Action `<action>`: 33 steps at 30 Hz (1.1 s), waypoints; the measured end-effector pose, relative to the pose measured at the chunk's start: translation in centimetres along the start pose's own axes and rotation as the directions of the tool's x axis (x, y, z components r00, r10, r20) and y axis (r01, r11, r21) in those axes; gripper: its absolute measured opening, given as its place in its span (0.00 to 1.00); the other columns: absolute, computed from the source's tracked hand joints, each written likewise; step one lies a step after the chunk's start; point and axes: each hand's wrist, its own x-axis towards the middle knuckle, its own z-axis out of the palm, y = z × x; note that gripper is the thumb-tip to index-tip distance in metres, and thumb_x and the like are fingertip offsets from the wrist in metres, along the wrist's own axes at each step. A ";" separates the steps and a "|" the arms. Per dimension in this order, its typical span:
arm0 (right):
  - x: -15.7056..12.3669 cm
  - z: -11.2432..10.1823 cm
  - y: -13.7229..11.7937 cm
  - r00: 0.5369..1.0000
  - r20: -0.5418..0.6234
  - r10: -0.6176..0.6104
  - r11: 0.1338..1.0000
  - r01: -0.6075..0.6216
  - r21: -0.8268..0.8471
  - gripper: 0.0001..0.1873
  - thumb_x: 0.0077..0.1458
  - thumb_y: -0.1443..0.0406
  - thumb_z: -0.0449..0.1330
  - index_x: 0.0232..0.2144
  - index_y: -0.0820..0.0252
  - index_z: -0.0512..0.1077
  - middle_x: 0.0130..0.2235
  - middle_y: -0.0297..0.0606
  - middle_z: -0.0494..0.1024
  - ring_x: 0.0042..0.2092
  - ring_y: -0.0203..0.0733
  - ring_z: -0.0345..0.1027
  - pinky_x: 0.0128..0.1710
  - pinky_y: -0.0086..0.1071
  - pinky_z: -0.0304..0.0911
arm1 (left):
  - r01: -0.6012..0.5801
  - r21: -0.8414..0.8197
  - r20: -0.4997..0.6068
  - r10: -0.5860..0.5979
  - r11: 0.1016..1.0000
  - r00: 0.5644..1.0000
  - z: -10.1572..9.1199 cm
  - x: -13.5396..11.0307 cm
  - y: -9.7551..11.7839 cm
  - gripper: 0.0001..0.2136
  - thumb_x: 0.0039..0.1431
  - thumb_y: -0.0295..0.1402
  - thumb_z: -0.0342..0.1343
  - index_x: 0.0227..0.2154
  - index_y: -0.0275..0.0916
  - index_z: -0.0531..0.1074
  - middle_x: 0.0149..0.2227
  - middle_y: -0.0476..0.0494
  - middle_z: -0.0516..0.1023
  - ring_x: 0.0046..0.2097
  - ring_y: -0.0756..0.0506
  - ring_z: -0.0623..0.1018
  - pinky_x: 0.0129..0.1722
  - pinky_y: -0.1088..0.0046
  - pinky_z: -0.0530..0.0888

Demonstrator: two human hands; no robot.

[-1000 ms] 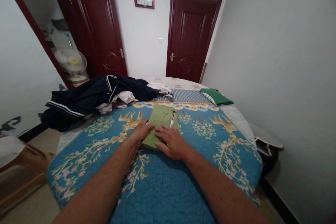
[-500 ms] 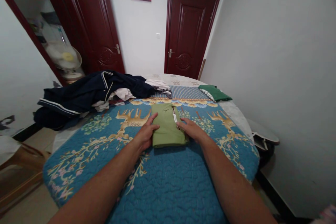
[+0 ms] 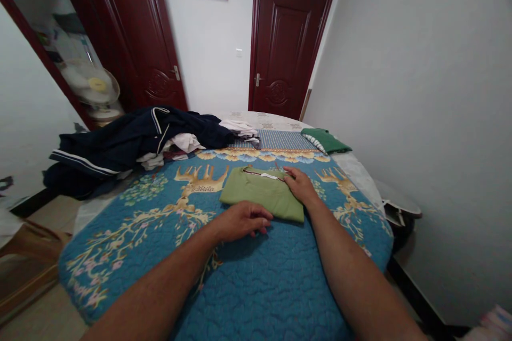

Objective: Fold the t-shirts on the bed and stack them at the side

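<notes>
A folded green shirt (image 3: 258,192) lies on the quilted blue cover, turned so its neckline and white label face the far side. At the shirt's far right corner, my right hand (image 3: 301,186) has its fingers curled over the edge and grips it. My left hand (image 3: 242,221) is in front of the near left edge, palm down, with loosely bent fingers set apart and nothing in them. Whether its fingertips brush the fabric is hard to tell.
Dark navy clothing (image 3: 108,144) is heaped at the table's left, with pale pieces (image 3: 186,143) beside it. A folded green garment (image 3: 330,141) with striped fabric sits at the far right. A wooden chair (image 3: 32,272) stands at left, and a dark bag (image 3: 402,224) is beyond the right edge.
The folded shirt has turned about a quarter turn, its label side now away from me. My left hand has let go and moved right and nearer; my right hand has shifted to the far corner.
</notes>
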 end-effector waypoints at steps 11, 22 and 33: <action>0.0 -2.7 1.6 0.986 0.038 0.165 0.983 -0.161 -0.091 0.24 0.62 0.64 0.55 0.56 0.64 0.79 0.55 0.49 0.82 0.57 0.51 0.75 0.60 0.41 0.66 | 0.339 0.403 -0.655 0.009 0.850 0.756 -8.7 0.6 -3.4 0.29 0.62 0.45 0.56 0.62 0.33 0.72 0.47 0.33 0.84 0.46 0.36 0.82 0.48 0.61 0.76; 0.5 -1.1 0.5 0.952 -0.298 0.070 0.997 -0.058 0.048 0.23 0.64 0.57 0.55 0.54 0.61 0.79 0.50 0.46 0.84 0.52 0.49 0.77 0.57 0.44 0.69 | 0.384 0.262 -0.528 -0.201 0.886 0.825 -9.6 -1.7 -1.6 0.32 0.55 0.41 0.63 0.62 0.33 0.69 0.25 0.49 0.77 0.25 0.44 0.75 0.27 0.71 0.70; -4.3 2.6 -3.2 0.978 0.124 -0.167 0.907 0.202 -0.369 0.35 0.71 0.49 0.51 0.70 0.64 0.63 0.72 0.55 0.63 0.74 0.59 0.52 0.73 0.56 0.47 | 0.126 0.867 -0.356 0.422 0.482 0.834 -0.6 1.5 -2.8 0.32 0.71 0.49 0.51 0.71 0.36 0.61 0.72 0.28 0.65 0.73 0.31 0.63 0.71 0.47 0.60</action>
